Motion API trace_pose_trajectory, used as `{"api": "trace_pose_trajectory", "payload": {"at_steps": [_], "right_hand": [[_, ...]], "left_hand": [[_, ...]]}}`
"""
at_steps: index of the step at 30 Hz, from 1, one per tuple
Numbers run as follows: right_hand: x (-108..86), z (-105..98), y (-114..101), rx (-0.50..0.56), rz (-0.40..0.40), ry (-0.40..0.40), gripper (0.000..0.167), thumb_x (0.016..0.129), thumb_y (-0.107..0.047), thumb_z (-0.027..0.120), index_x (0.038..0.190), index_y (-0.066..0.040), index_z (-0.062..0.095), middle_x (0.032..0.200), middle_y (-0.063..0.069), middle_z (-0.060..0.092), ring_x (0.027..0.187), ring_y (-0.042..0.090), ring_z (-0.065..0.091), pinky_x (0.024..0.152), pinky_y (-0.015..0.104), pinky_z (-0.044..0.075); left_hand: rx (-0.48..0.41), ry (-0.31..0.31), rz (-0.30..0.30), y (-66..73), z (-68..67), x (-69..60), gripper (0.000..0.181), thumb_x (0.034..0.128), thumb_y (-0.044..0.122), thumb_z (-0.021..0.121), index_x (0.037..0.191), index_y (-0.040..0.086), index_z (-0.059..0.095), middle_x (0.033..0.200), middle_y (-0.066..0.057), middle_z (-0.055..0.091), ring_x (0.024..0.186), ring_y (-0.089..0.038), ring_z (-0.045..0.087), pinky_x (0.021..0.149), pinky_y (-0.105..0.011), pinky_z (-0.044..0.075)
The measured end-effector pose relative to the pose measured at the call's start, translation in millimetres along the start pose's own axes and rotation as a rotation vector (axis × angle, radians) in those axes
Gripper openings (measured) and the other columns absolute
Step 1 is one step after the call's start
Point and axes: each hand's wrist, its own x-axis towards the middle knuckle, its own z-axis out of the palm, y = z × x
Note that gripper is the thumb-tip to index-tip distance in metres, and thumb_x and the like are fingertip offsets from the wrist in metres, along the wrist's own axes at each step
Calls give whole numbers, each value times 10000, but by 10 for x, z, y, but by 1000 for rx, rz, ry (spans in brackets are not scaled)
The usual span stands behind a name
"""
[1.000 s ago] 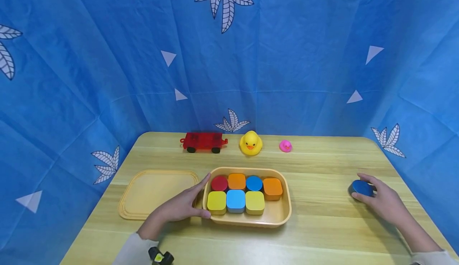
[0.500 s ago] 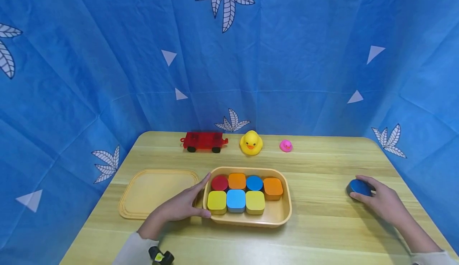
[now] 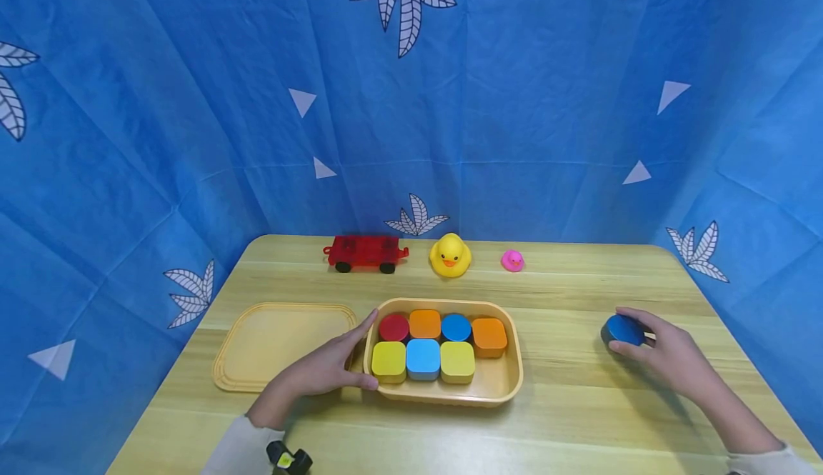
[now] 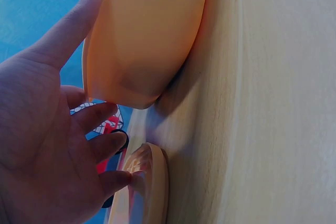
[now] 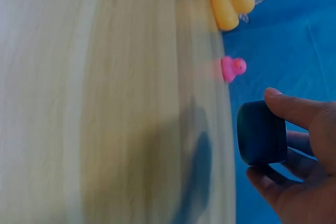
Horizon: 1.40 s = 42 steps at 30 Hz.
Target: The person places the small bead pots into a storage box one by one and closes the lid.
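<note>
A tan plastic box (image 3: pixel 498 389) holds several coloured blocks, round and square, in two rows. My left hand (image 3: pixel 328 366) grips its left end, thumb at the near corner and index finger at the far corner. In the left wrist view the thumb lies against the box wall (image 4: pixel 147 40). Well to the right of the box, my right hand (image 3: pixel 671 353) pinches a dark blue round block (image 3: pixel 622 331) between thumb and fingers. The right wrist view shows this block (image 5: pixel 260 135) raised off the table, its shadow apart from it.
A tan lid (image 3: pixel 283 343) lies left of the box, partly behind my left hand. Along the back edge stand a red toy wagon (image 3: pixel 365 252), a yellow duck (image 3: pixel 450 256) and a small pink duck (image 3: pixel 512 261). A blue patterned curtain (image 3: pixel 514 103) hangs behind the table.
My right hand has moved left with the dark blue block, a little faster in the last half second. The left hand and the box have stayed put.
</note>
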Motion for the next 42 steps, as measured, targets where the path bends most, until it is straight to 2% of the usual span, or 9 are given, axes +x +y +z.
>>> {"api": "trace_pose_trajectory", "payload": {"at_steps": [13,18,24,33,37,42], "right_hand": [[-3,121,-544,11,-107,1,687,931,-274,790,1449,81,512,1424,358,525,1268,551,538,971,544,532],[-8,203,-774,7,-128,-13,699,920,-288,802,1447,74,519,1417,334,552,1255,525,565,959,575,543],[-25,328,-1014,51,-196,-16,626,904,-249,818,1416,14,571,1382,251,615,1208,440,621,938,559,566],[-14,543,-1280,98,-229,-70,605,924,-300,794,1440,-73,575,1425,147,615,1248,394,606,934,637,540],[1,638,-1366,120,-253,-95,597,927,-307,788,1442,-91,576,1421,115,620,1254,365,604,948,615,538],[24,779,-1410,115,-259,-142,614,917,-309,794,1447,-99,565,1427,131,611,1291,368,587,1032,576,507]], "left_hand": [[-2,3,-4,0,4,-3,1139,863,511,804,1673,318,27,1731,-67,144,1559,-378,231,1219,-592,267],[-1,8,0,-11,8,0,1140,863,503,807,1675,305,32,1729,-72,153,1557,-376,237,1220,-588,268],[-2,8,-4,-8,18,2,1137,863,506,805,1676,297,38,1727,-76,162,1555,-376,242,1218,-589,274],[-1,4,-6,-12,11,18,1139,862,521,800,1675,301,33,1730,-62,150,1561,-364,233,1222,-581,269],[2,5,0,-9,5,20,1144,863,523,798,1677,279,33,1731,-58,145,1562,-361,230,1223,-576,270],[5,3,-1,-7,5,11,1148,859,522,802,1678,275,35,1731,-61,143,1562,-367,229,1223,-583,266]]}}
